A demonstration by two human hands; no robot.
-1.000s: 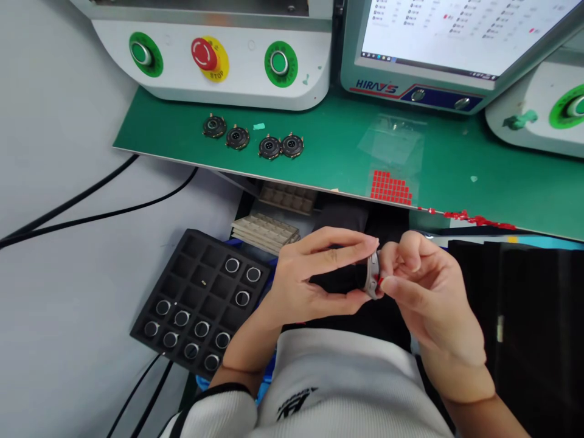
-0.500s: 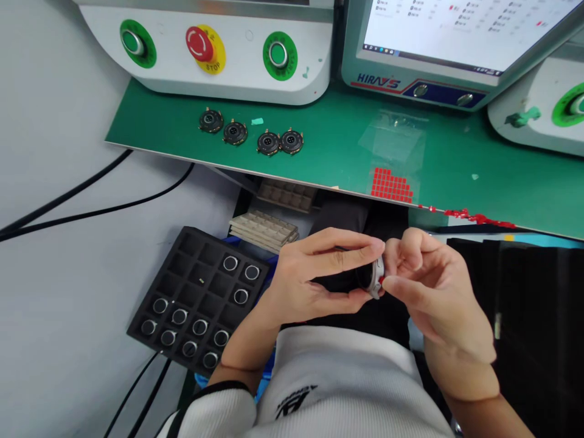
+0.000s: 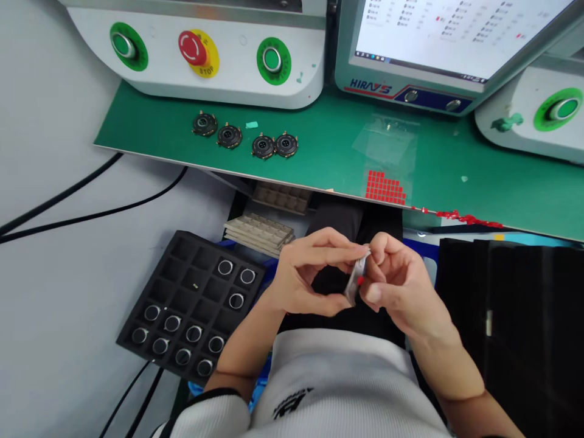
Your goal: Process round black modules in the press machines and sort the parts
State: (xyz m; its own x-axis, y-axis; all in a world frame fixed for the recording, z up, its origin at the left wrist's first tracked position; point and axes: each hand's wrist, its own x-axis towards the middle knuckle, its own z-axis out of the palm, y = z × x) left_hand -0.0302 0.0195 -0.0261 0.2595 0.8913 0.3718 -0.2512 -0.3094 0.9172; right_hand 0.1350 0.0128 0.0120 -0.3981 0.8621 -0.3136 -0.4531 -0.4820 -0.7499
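Over my lap, my left hand (image 3: 314,274) pinches a round silver watch case (image 3: 353,285) on edge between its fingers and thumb. A small red sticker (image 3: 360,280) shows on the side of the case. Close against that side is my right hand (image 3: 401,277), its fingers curled and its thumb drawn in near the sticker. Whatever lies between the right fingertips is hidden. On the green bench (image 3: 319,158) beyond, a clear sheet carries rows of red stickers (image 3: 383,187).
Several black watch backs (image 3: 229,135) lie on the bench below a white machine panel with a red stop button (image 3: 192,48). A monitor (image 3: 410,55) stands behind. At left is a black tray (image 3: 176,301) with watch cases in pockets; beige trays (image 3: 260,234) are stacked nearby.
Both hands and the watch case have shifted slightly left. The case has turned more edge-on, and the right thumb has come away from the red sticker a little.
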